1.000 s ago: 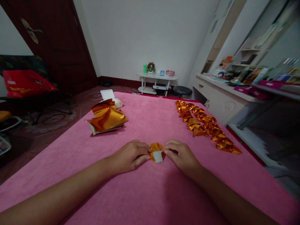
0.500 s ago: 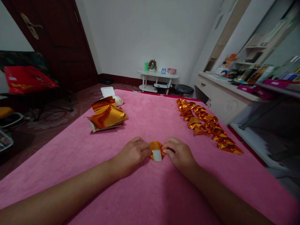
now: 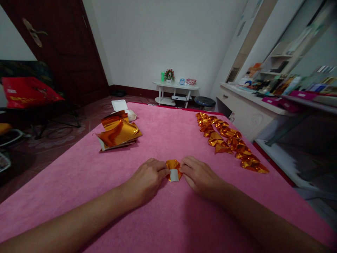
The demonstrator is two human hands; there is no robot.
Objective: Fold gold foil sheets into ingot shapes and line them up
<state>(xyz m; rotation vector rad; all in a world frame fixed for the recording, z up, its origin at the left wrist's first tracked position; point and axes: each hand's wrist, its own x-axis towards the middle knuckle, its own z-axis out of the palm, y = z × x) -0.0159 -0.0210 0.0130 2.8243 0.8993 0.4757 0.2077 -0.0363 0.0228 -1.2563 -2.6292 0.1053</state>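
A small piece of gold foil paper (image 3: 173,170) with a white flap lies on the pink cloth (image 3: 168,218) in front of me. My left hand (image 3: 146,180) pinches its left side with fingers pressed together. My right hand (image 3: 200,176) pinches its right side the same way. Both hands rest on the cloth with the paper squeezed between their fingertips.
A stack of flat gold foil sheets (image 3: 118,133) lies at the left. Several folded gold pieces (image 3: 229,141) run in rows along the right. A white box (image 3: 120,105) sits behind the stack. A dresser (image 3: 250,109) stands beyond the right edge, a small white table (image 3: 176,92) at the far wall.
Both hands have closed in tighter on the paper, which looks narrower and more folded. The hands stay in the same spot on the cloth.
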